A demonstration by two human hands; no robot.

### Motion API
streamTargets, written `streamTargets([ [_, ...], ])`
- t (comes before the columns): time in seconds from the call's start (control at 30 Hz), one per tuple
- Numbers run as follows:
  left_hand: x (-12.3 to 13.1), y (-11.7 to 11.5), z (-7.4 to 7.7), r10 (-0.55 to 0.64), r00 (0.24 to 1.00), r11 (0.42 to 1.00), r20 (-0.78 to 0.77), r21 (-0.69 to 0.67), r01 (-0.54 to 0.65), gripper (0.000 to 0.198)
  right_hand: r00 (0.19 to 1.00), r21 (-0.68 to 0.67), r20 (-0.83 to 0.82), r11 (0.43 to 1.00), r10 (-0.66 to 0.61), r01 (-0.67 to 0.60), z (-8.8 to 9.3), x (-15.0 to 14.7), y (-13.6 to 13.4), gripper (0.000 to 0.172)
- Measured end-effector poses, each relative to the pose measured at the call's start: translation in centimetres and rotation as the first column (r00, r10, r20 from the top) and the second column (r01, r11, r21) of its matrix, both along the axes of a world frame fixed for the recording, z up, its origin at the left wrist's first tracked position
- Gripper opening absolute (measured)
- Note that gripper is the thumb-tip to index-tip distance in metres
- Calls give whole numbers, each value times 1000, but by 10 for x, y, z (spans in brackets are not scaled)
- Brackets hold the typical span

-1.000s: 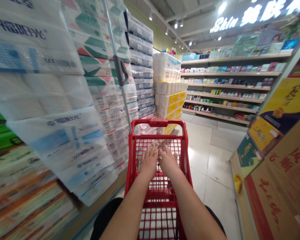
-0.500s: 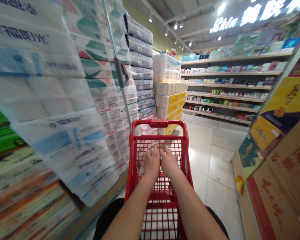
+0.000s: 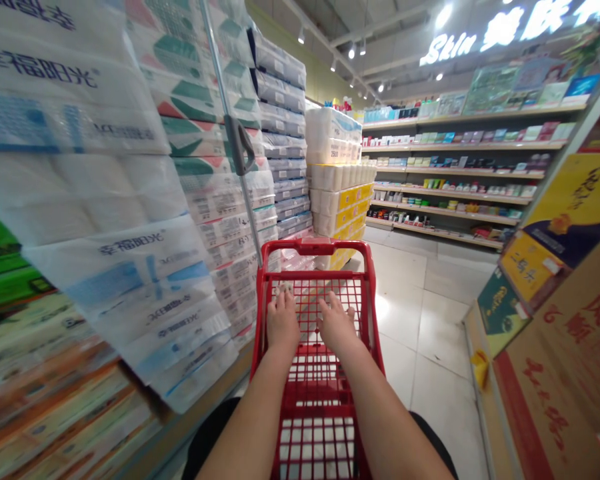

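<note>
A red plastic shopping basket cart (image 3: 370, 320) with grid walls is in front of me, and both hands are inside it. My left hand (image 3: 283, 323) is at the left of the far grid wall, its fingertips closed on a small pale crumpled thing (image 3: 284, 288) that I cannot identify. My right hand (image 3: 337, 321) reaches toward the same wall, fingers spread, holding nothing visible. Whether its fingertips touch the grid is unclear. A metal pole with a grey grip (image 3: 240, 145) rises from the far left corner of the cart.
Wrapped toilet paper packs (image 3: 130, 280) and other tall stacks (image 3: 280, 133) line the left. Cartons (image 3: 540, 393) are piled on the right. Tiled floor (image 3: 430, 313) runs between them toward product shelves (image 3: 450, 173).
My left hand has moved left, away from my right hand, taking the small pale thing with it. My right hand has barely moved. The pole has shifted slightly left.
</note>
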State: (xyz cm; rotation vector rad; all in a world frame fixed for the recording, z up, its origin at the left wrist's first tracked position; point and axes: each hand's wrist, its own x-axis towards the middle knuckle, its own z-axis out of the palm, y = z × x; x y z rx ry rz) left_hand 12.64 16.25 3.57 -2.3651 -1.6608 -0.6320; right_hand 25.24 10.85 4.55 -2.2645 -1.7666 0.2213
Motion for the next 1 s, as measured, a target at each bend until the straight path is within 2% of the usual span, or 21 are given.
streamTargets([
  [0.17, 13, -8, -4, -195, 979, 980, -64, -47, 193, 55, 1000, 1, 9, 1000, 1, -1, -3, 1, 0, 59],
  [0.33, 6, -7, 5, -32, 999, 998, -16, -49, 31, 58, 1000, 1, 9, 1000, -3, 3, -3, 2, 0, 58],
  [0.37, 7, -8, 5, -38, 999, 998, -21, -56, 37, 57, 1000, 0, 8, 1000, -5, 5, -3, 2, 0, 58],
  [0.5, 11, -9, 2, -201, 979, 977, -30, -72, 199, 56, 1000, -1, 3, 1000, -10, 10, -3, 2, 0, 57],
  [0.53, 9, -7, 1, -201, 980, 978, -13, -59, 200, 56, 1000, 2, 1, 1000, -9, 9, -2, 2, 0, 57],
  [0.7, 2, 2, -3, -21, 994, 999, 110, -21, 24, 52, 1000, 26, -5, 1000, 0, 1, -3, 1, 0, 55],
  [0.73, 4, 0, -5, -41, 993, 998, 115, -34, 45, 52, 1000, 29, -6, 1000, -2, 2, -3, 1, 0, 54],
  [0.87, 14, -5, -11, -262, 961, 963, 94, -40, 266, 46, 1000, 39, -11, 999, -3, 3, -4, 2, 0, 50],
  [0.9, 12, -4, -11, -274, 957, 960, 98, -33, 278, 46, 1000, 36, -12, 999, -2, 2, -4, 2, 0, 51],
  [0.93, 9, -1, -10, -251, 962, 967, 111, -25, 255, 47, 1000, 34, -13, 999, 0, 0, -4, 2, 0, 52],
  [1.0, 1, 6, -9, -128, 981, 991, 149, -16, 132, 51, 1000, 30, -14, 1000, 4, -4, -4, 2, 0, 54],
])
